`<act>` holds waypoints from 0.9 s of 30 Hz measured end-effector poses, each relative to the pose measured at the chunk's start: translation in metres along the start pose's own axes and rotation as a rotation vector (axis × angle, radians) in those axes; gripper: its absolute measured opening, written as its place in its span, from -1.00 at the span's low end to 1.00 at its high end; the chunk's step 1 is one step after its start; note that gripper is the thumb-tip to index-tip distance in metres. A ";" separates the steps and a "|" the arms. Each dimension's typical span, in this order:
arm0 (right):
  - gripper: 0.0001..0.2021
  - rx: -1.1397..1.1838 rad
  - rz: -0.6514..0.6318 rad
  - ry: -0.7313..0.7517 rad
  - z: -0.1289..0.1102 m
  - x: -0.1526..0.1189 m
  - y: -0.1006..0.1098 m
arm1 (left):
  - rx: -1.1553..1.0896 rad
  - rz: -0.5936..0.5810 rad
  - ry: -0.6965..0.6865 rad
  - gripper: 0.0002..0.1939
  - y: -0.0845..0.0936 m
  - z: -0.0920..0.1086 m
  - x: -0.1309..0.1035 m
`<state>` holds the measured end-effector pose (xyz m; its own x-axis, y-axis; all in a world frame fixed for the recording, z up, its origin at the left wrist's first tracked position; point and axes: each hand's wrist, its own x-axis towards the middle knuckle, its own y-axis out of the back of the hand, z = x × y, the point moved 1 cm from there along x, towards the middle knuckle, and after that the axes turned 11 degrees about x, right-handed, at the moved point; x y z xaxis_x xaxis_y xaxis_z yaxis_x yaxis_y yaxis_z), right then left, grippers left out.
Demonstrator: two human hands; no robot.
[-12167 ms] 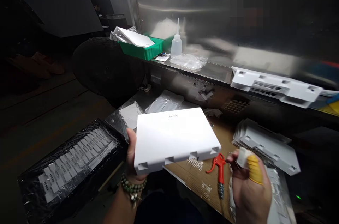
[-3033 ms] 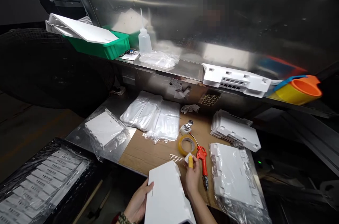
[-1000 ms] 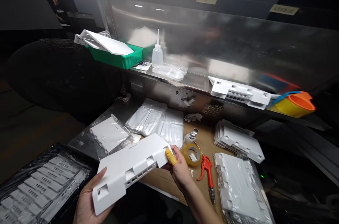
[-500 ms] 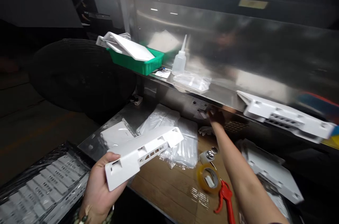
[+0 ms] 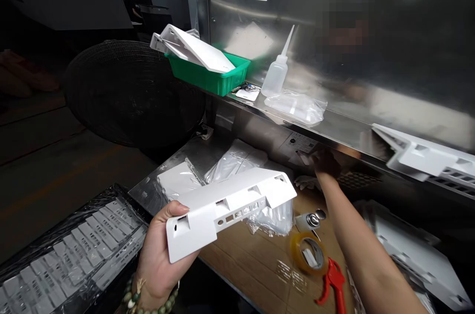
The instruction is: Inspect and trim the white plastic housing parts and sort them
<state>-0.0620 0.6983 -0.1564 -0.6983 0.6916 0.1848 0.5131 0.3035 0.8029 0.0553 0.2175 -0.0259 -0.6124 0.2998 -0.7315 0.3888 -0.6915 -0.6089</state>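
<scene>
Left hand: point(image 5: 159, 249) is sitting low, wrist bent up, thumb lying across the cover's top face; fingers are hiding underneath. A bead bracelet point(image 5: 167, 305) is circling the wrist.
Left grip: is closing snugly around the near left end of the white cover point(image 5: 232, 202).
Right arm: is slanting from the lower right corner up and inward, forearm bare.
Right hand: point(image 5: 325, 161) is sitting in shadow under the shelf point(image 5: 343, 137), beside the printed label point(image 5: 300, 142) on the back wall. Contact: can't tell.
Right grip: too dark, can't tell if it's holding anything.
Cover position: is hanging in the air over the bench, in front of the clear plastic bags point(image 5: 237, 159), tilting with its right end higher in view.
Cover look: is showing smooth white faces, square recesses along the bend, and a row of openings, one round, the others roughly square.
Bench, right of cover: small bottle point(image 5: 305, 221), tape roll point(image 5: 296, 250) and red air gun point(image 5: 336, 280) are lying close together.
</scene>
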 end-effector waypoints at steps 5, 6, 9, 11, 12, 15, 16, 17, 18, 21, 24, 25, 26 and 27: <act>-0.72 0.234 0.108 -0.044 -0.006 -0.002 0.023 | -0.026 -0.015 0.012 -0.20 -0.002 -0.006 -0.002; -0.74 0.300 0.136 -0.057 -0.006 -0.006 0.031 | -0.033 -0.024 0.010 -0.22 -0.002 -0.008 -0.003; -0.78 0.513 0.240 -0.102 -0.006 -0.029 0.053 | -0.035 -0.048 -0.025 -0.25 -0.002 -0.013 -0.007; -0.77 0.656 0.293 -0.116 -0.009 -0.060 0.067 | -0.022 -0.057 -0.056 -0.27 -0.001 -0.016 -0.008; -0.72 0.720 0.301 -0.113 -0.012 -0.081 0.073 | -0.013 -0.057 -0.067 -0.28 0.000 -0.017 -0.009; -0.59 0.925 0.211 -0.053 -0.033 -0.163 0.085 | 0.029 -0.066 -0.095 -0.29 0.002 -0.024 -0.008; -0.55 1.057 0.117 -0.011 -0.044 -0.194 0.088 | 0.043 -0.068 -0.111 -0.29 0.003 -0.026 -0.007; -0.50 1.119 0.050 0.031 -0.056 -0.224 0.091 | 0.055 -0.065 -0.130 -0.30 0.003 -0.029 -0.008; -0.46 1.130 0.008 0.097 -0.069 -0.251 0.093 | 0.066 -0.059 -0.151 -0.30 0.003 -0.032 -0.008; -0.50 0.994 -0.037 0.357 -0.108 -0.311 0.100 | 0.085 -0.030 -0.199 -0.34 0.002 -0.042 -0.012; -0.61 0.850 0.052 0.611 -0.134 -0.335 0.107 | 0.102 0.000 -0.215 -0.41 -0.001 -0.052 -0.018; -0.63 0.816 0.100 0.665 -0.140 -0.339 0.109 | 0.107 0.008 -0.214 -0.43 -0.001 -0.054 -0.020; -0.64 0.790 0.147 0.700 -0.144 -0.342 0.111 | 0.112 0.011 -0.209 -0.45 -0.001 -0.056 -0.021; -0.64 0.774 0.178 0.721 -0.147 -0.344 0.112 | 0.114 0.009 -0.204 -0.46 -0.001 -0.058 -0.022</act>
<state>0.1626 0.3979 -0.0465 -0.5822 0.2938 0.7581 0.6368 0.7445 0.2005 0.1084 0.2497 -0.0267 -0.7404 0.1617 -0.6524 0.3216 -0.7671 -0.5551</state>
